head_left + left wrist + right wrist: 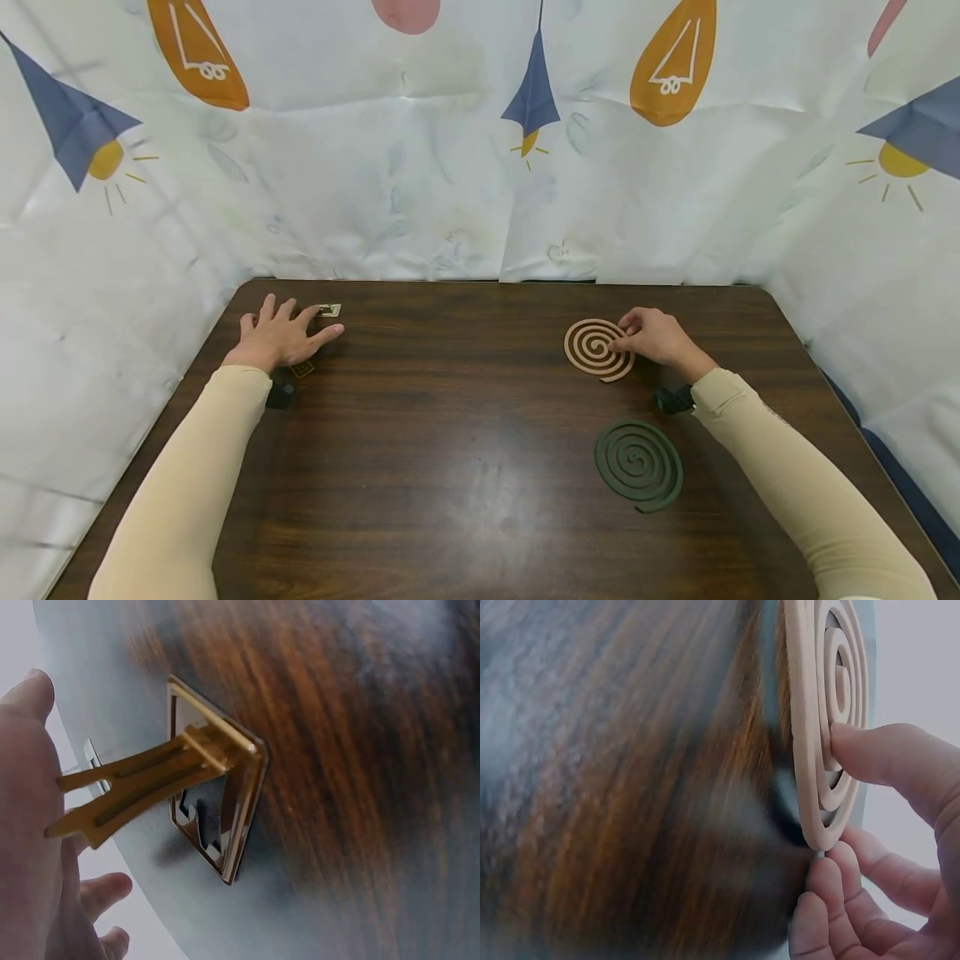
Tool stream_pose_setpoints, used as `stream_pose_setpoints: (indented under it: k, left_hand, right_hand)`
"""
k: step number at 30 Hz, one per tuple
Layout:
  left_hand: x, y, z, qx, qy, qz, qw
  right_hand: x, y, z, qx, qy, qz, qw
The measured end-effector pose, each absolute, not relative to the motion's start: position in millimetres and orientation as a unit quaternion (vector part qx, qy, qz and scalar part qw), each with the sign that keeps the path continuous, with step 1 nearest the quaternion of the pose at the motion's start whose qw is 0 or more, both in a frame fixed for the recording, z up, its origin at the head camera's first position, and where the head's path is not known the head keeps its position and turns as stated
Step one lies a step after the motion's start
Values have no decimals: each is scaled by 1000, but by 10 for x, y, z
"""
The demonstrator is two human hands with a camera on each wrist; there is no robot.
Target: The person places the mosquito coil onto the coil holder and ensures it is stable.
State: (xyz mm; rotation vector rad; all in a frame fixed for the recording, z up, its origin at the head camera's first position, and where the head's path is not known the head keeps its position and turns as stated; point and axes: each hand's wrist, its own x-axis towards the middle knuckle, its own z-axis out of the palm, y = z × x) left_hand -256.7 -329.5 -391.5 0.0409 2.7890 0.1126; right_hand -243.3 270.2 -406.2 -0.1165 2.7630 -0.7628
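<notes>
My right hand [660, 340] pinches the edge of a tan mosquito coil [582, 363] at the table's back right. In the right wrist view, its thumb [885, 754] presses on the coil's face while the fingers curl under its rim. Nearer the front lies a green mosquito coil [637, 465], flat and untouched. Over at the back left, my left hand [274, 337] is spread above the table. Beneath its palm stands a gold metal coil stand [251, 761] with a forked prong raised. A silver metal stand [330, 310] lies beside the left fingertips; whether they touch it is hard to tell.
Dark brown wood-grain covers the table [435, 433], whose back edge meets a white printed curtain [465, 200]. The same cloth hangs along both sides. Black wrist cameras [672, 400] sit under both wrists.
</notes>
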Motion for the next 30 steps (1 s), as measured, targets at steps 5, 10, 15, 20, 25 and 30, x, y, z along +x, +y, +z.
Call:
stream_pose_setpoints:
  k: [5, 10, 15, 20, 25, 30]
  left_hand:
    - [-2564, -3268, -3916, 18, 985, 38, 170]
    - [-2556, -3216, -3906, 24, 985, 37, 168]
    - [-2552, -3163, -3914, 32, 985, 32, 169]
    - [-2548, -3101, -3920, 42, 985, 28, 166]
    - [-2532, -3047, -3922, 45, 985, 28, 163]
    - [-2511, -3002, -3935, 51, 985, 33, 162]
  right_hand:
    - [-2443, 2702, -4080, -36, 953, -269, 138]
    - [-2462, 2706, -4103, -35, 950, -276, 142]
    - [-2464, 2695, -4101, -33, 947, -284, 144]
    - [-2432, 2694, -4090, -33, 946, -289, 146]
    - [-2412, 2708, -4078, -35, 942, -297, 153]
    - [-2390, 2724, -4056, -30, 930, -329, 161]
